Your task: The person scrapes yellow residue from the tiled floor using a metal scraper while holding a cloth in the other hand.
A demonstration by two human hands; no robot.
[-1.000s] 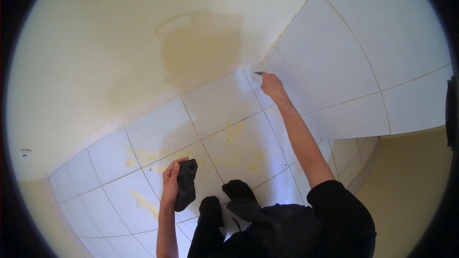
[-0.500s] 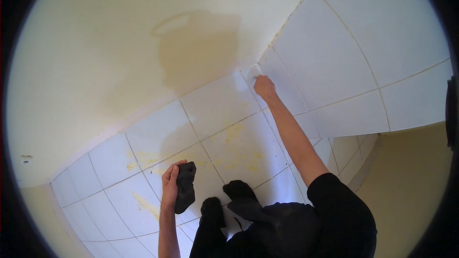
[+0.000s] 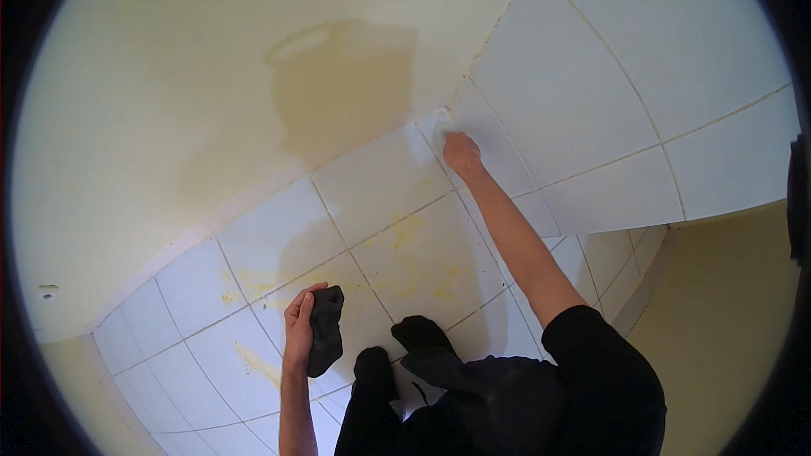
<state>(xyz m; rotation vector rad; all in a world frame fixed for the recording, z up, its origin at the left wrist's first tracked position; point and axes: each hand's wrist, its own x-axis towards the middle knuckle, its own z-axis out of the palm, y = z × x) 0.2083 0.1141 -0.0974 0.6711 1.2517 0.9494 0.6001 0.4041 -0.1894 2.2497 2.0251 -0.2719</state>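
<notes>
My left hand [image 3: 298, 323] is closed around the side of a black folded cloth [image 3: 326, 333], held up over the tiled floor in front of my feet. The cloth hangs down past the fingers along the palm. My right arm reaches far forward, and my right hand [image 3: 461, 154] is closed at the corner where the floor meets the two walls. Its knuckles hide whatever the fingers hold. Yellow stains [image 3: 404, 241] and smears mark the white tiled floor [image 3: 359, 190] between my hands.
My two feet in black socks [image 3: 422, 335] stand on the tiles. A plain cream wall [image 3: 186, 76] with a large shadow rises ahead. White tiles cover a raised surface [image 3: 574, 93] on the right, its lower edge overhanging more floor. A small fitting [image 3: 48, 292] sits low at the far left.
The view has shifted slightly. My right hand has drawn back a little from the corner, and the whitish patch at its fingertips no longer shows. My left hand keeps the black cloth in place.
</notes>
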